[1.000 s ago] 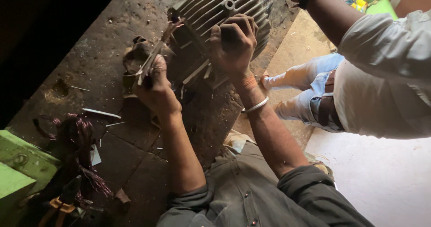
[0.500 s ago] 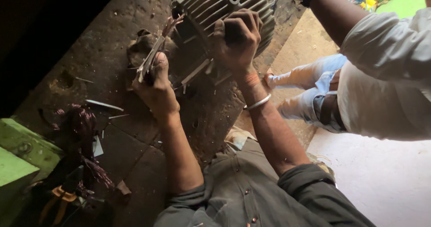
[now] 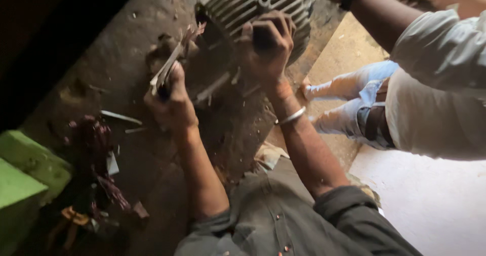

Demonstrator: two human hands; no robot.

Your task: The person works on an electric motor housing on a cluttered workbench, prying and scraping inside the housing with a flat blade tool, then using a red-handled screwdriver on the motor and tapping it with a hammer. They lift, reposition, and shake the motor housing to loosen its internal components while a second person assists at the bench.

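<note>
The left hand is gripping a tool; the right hand, well apart, is clutching the motor.

No packages, labels or signs in view. No screens either; the frame is somewhat blurred, so small print cannot be ruled on.

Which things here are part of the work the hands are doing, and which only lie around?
In use:
left hand
strips
right hand
motor

Lying about:
wire scraps
green box
pliers
</note>
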